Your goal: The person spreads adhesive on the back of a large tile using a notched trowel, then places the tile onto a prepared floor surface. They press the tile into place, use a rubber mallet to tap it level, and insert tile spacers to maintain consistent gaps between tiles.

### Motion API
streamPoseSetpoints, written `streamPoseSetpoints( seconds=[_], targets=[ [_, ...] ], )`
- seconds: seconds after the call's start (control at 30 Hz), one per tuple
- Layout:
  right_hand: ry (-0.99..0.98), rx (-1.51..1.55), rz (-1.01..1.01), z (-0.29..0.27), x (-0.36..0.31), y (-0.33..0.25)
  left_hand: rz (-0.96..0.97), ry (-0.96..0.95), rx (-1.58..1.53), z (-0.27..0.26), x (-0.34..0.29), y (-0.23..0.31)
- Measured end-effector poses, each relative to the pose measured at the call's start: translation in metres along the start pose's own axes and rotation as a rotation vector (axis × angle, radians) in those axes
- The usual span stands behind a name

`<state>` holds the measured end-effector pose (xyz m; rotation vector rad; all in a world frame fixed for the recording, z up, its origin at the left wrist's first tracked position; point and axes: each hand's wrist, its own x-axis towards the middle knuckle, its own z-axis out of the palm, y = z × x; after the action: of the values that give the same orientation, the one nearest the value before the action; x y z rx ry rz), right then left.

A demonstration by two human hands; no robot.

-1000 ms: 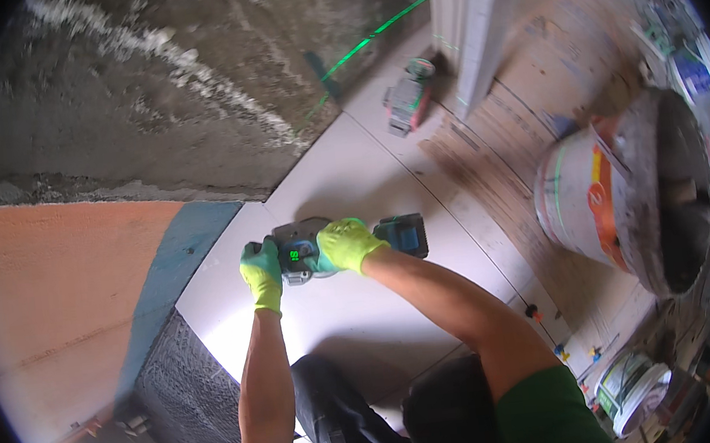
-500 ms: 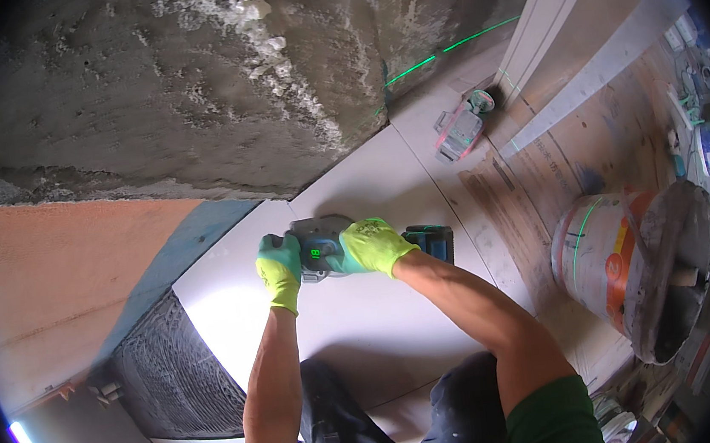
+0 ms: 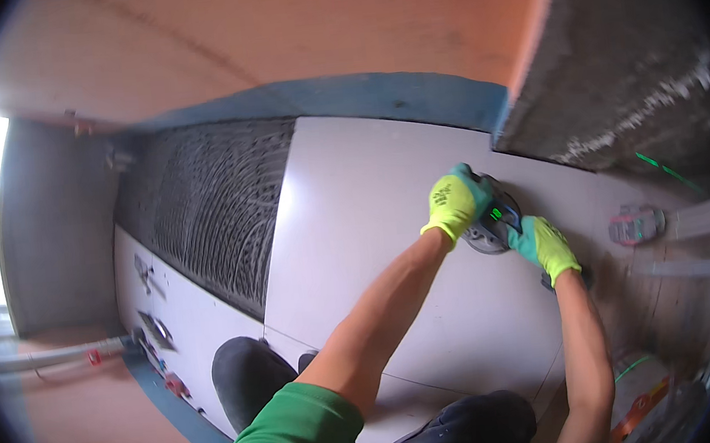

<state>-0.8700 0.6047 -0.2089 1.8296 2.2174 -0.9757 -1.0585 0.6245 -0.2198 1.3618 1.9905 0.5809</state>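
A tile vibrator with a round base and a lit green display sits on a large pale floor tile. My left hand, in a yellow and green glove, closes around its far-left side. On its right side my right hand, gloved the same way, has its fingers wrapped on the body. The tool's battery end lies mostly hidden beneath my right wrist. Left of the tile spreads a dark bed of combed adhesive.
A rough grey wall corner juts in at the upper right, near the tool. A red and grey laser level stands at the right and casts green lines. Hand tools, including a trowel, lie on pale tiles at the left. A bucket stands lower right.
The view has swung left, bringing in more of the adhesive bed and a bright opening. Both hands stay on the tile vibrator, which remains near the wall corner.
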Motion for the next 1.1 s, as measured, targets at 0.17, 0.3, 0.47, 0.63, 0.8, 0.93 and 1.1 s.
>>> streamPoseSetpoints(
  seconds=[0.17,0.3,0.47,0.63,0.8,0.93,1.1],
  targets=[
    [-0.043,-0.002,-0.063,0.045,0.013,-0.073,-0.075,0.021,-0.004,-0.072,-0.005,-0.058],
    [-0.067,-0.087,-0.207,0.079,0.059,-0.147,-0.166,0.069,-0.120,-0.142,0.011,-0.121],
    [-0.185,-0.041,-0.439,0.089,0.109,-0.219,-0.320,0.254,-0.260,-0.193,0.021,-0.184],
    [-0.245,-0.256,-0.431,0.085,0.117,-0.247,-0.400,0.305,-0.317,-0.202,0.022,-0.201],
    [-0.272,-0.272,-0.432,0.089,0.124,-0.238,-0.433,0.277,-0.360,-0.199,0.025,-0.204],
    [-0.251,-0.294,-0.386,0.084,0.141,-0.239,-0.361,0.337,-0.342,-0.201,0.046,-0.203],
    [-0.293,-0.348,-0.418,0.070,0.173,-0.263,-0.448,0.370,-0.365,-0.210,0.071,-0.211]
  ],
)
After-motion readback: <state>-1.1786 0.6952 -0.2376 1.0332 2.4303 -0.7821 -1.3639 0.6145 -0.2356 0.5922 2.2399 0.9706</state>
